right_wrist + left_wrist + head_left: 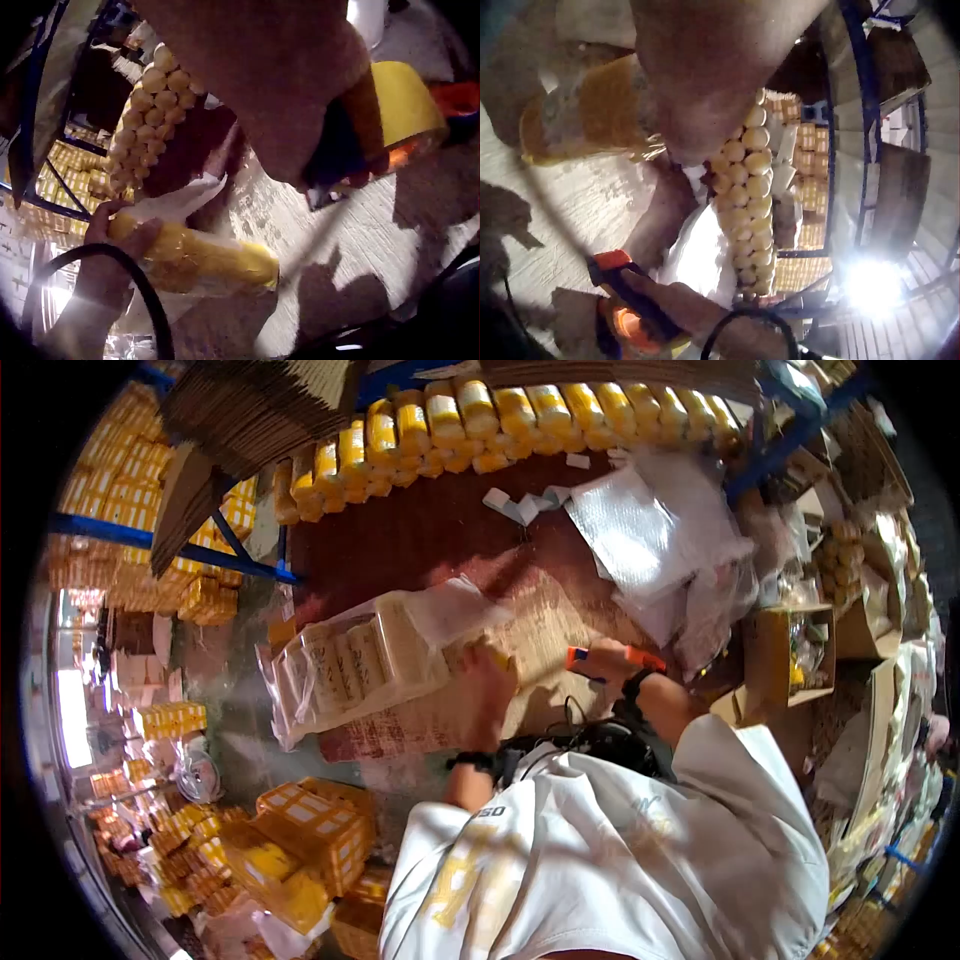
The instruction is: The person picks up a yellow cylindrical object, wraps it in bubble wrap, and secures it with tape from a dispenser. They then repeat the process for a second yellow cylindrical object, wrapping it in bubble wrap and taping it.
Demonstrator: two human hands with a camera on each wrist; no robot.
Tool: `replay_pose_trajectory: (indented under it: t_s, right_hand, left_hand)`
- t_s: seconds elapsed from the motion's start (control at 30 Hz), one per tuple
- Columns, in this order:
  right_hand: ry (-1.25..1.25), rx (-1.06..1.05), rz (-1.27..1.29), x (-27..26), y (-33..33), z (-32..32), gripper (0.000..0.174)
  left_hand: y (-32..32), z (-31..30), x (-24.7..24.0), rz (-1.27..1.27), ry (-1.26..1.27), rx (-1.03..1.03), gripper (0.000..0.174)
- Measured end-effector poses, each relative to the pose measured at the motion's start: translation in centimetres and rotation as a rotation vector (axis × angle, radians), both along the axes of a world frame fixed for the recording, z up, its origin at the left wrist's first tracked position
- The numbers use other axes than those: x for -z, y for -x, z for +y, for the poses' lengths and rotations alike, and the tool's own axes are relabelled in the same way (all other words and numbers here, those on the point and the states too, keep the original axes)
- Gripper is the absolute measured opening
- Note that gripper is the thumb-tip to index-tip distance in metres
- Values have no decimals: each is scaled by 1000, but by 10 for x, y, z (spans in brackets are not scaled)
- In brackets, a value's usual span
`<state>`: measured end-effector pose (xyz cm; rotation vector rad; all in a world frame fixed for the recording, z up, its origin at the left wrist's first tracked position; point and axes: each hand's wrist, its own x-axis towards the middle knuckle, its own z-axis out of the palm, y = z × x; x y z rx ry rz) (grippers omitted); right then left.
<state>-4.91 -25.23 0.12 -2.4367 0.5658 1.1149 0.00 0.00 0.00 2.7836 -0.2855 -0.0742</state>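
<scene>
My left hand (487, 685) grips one end of a yellow-wrapped cylindrical package (206, 259), fingers curled round it in the right wrist view. My right hand (607, 662) holds a tape dispenser (634, 296) with orange and dark blue parts; its yellow tape roll (409, 105) shows in the right wrist view. A taut strip of tape (551, 206) runs from the package's far end to the dispenser. Both hands are over a worn, pale work surface (545, 615). Left of the left hand lies a plastic-wrapped bundle (345, 665) of tan, printed blocks.
Stacked yellow-and-white rolls (440, 420) line the back of the surface. Bubble wrap sheets (625, 510) and crumpled clear plastic lie at the back right. Cardboard boxes (790, 655) stand on the right. Orange-taped cartons (310, 825) sit at the lower left, and a blue rack beam (110, 532) crosses the left.
</scene>
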Motion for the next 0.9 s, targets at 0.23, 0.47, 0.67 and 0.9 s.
replay_pose_trajectory:
  t_s: [0.23,0.47,0.67,0.9]
  right_hand:
    - [-197,-11,-274,57,-38,28,53]
    - [158,-479,-394,88,-44,66,63]
    - [-278,-890,-780,-51,-65,185,97]
    - [-1010,-121,-171,-27,-219,293,80]
  left_hand:
    - [18,117,-39,426,416,-646,85]
    - [82,170,-10,322,1104,-812,53]
    - [46,216,-44,545,1572,-738,45]
    - [-82,343,-89,477,1829,-588,53]
